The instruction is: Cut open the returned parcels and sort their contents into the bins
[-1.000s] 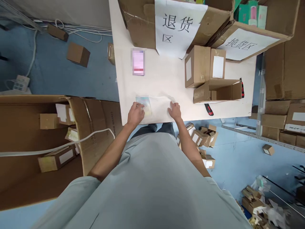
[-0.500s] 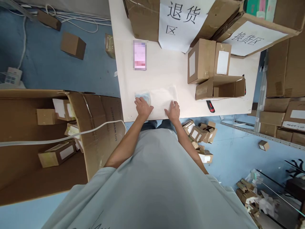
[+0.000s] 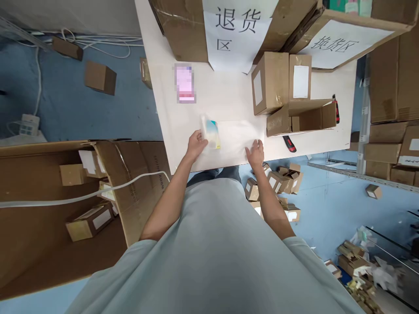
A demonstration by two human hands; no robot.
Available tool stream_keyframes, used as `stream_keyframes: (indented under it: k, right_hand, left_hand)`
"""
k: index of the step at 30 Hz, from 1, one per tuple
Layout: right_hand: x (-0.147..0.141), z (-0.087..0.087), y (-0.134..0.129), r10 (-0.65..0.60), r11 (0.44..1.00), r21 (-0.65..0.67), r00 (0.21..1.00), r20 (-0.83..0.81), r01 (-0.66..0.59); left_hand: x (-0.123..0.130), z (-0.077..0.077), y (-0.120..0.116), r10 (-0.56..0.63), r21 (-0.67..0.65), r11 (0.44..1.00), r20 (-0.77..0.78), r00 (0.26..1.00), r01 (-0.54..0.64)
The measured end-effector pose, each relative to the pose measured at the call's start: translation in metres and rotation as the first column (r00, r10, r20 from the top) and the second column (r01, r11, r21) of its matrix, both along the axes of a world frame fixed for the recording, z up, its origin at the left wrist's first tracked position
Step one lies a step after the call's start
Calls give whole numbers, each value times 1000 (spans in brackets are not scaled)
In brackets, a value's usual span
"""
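Near the front edge of the white table (image 3: pixel 225 107) lies a thin, translucent white sheet or bag (image 3: pixel 240 135). A small flat packet (image 3: pixel 213 134), blue, white and yellow, shows at its left end, seemingly within or under the film. My left hand (image 3: pixel 197 146) has its fingers curled together at the left edge of the film, beside the packet. My right hand (image 3: pixel 255 154) rests on the film's right end, fingers apart and palm down.
A pixelated pink item (image 3: pixel 185 83) lies at the back left. Cartons (image 3: pixel 276 83), an open box (image 3: pixel 310 120) and a red-black cutter (image 3: pixel 290 144) stand or lie to the right. Large labelled boxes (image 3: pixel 183 30) line the back. A big open carton (image 3: pixel 140 192) is at the left.
The film and both hands have shifted right. My left hand has come off the top of the packet to the film's left edge, and the packet now shows more fully.
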State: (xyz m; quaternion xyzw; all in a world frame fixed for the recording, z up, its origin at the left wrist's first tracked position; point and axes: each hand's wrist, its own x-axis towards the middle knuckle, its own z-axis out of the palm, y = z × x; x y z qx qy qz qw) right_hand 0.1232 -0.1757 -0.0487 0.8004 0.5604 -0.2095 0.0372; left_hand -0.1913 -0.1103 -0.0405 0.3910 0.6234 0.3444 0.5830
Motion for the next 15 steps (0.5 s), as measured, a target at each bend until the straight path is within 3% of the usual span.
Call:
stream_keyframes:
  k: [3, 6, 10, 12, 15]
  right_hand:
    - [5, -5, 0, -11, 1000, 11, 1000, -14, 11]
    - [2, -12, 0, -34, 999, 21, 999, -26, 35]
    - [0, -17, 2, -58, 998, 27, 997, -40, 59]
    - [2, -17, 3, -64, 997, 28, 997, -50, 65]
    - [3, -15, 4, -60, 998, 22, 997, -54, 62]
  left_hand:
    - [-23, -7, -10, 50, -68, 995, -252, 966, -69]
    - [-32, -7, -21, 78, -39, 993, -489, 869, -112]
    - [-6, 2, -22, -76, 77, 985, -610, 789, 154]
    - [12, 6, -19, -182, 40, 962, -647, 741, 271]
    - [29, 9, -14, -265, -55, 947, -687, 677, 315]
